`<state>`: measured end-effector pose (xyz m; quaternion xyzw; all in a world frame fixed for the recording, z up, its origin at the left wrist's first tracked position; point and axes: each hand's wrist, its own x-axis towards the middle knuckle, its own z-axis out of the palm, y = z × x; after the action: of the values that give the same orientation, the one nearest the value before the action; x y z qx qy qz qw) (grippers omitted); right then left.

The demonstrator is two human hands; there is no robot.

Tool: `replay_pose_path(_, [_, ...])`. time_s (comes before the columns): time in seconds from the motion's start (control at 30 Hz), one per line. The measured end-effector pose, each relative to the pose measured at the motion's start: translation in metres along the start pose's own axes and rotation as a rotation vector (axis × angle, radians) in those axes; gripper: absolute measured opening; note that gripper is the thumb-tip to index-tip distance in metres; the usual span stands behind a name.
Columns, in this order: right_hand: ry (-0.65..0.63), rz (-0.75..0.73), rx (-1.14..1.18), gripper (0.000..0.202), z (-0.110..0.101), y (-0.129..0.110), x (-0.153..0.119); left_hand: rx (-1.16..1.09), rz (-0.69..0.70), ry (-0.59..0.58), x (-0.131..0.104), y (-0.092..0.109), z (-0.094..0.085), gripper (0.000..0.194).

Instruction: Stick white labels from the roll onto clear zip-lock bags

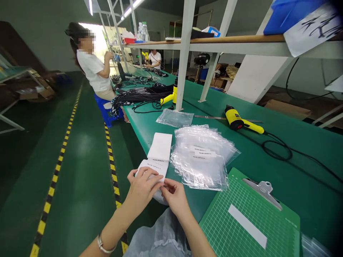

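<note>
A white strip of printed labels (160, 147) lies at the near edge of the green table, its lower end bending over the edge. My left hand (146, 185) is closed on the strip's lower end, fingers over the top and thumb toward the right. Beside it, my right hand (174, 194) pinches the strip's edge between thumb and fingertips; the exact spot is partly hidden. Just right of the strip sits a fanned pile of clear zip bags (198, 171), the top ones bearing a white printed label (205, 152).
A green clipboard (214, 221) holding a white paper strip (248, 226) lies at right. Farther back are a yellow heat gun (235, 119), a flat clear bag (175, 117), a metal ruler (211, 117) and black cables (144, 95). Shelf posts (184, 53) rise from the table. A person (93, 67) sits left.
</note>
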<state>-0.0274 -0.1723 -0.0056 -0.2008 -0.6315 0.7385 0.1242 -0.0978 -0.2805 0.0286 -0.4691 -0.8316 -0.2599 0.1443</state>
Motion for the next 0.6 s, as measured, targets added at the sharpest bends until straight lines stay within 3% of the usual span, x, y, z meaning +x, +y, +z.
replay_pose_path(0.2, [0.065,-0.011,-0.018,0.030,-0.001,0.000,0.005,0.048,0.125,0.065,0.012,0.000,-0.005,0.014])
replay_pose_path(0.33, [0.120,-0.046,-0.110,0.023,-0.004,-0.006,0.003,-0.044,0.079,-0.007,0.015,0.000,-0.007,0.013])
replay_pose_path(0.47, [0.098,-0.057,-0.130,0.022,-0.005,-0.007,0.000,-0.123,-0.009,-0.038,0.015,-0.002,-0.006,0.016])
replay_pose_path(0.6, [0.099,-0.033,-0.097,0.025,-0.003,0.001,0.000,-0.102,0.046,-0.030,0.015,-0.003,-0.006,0.010])
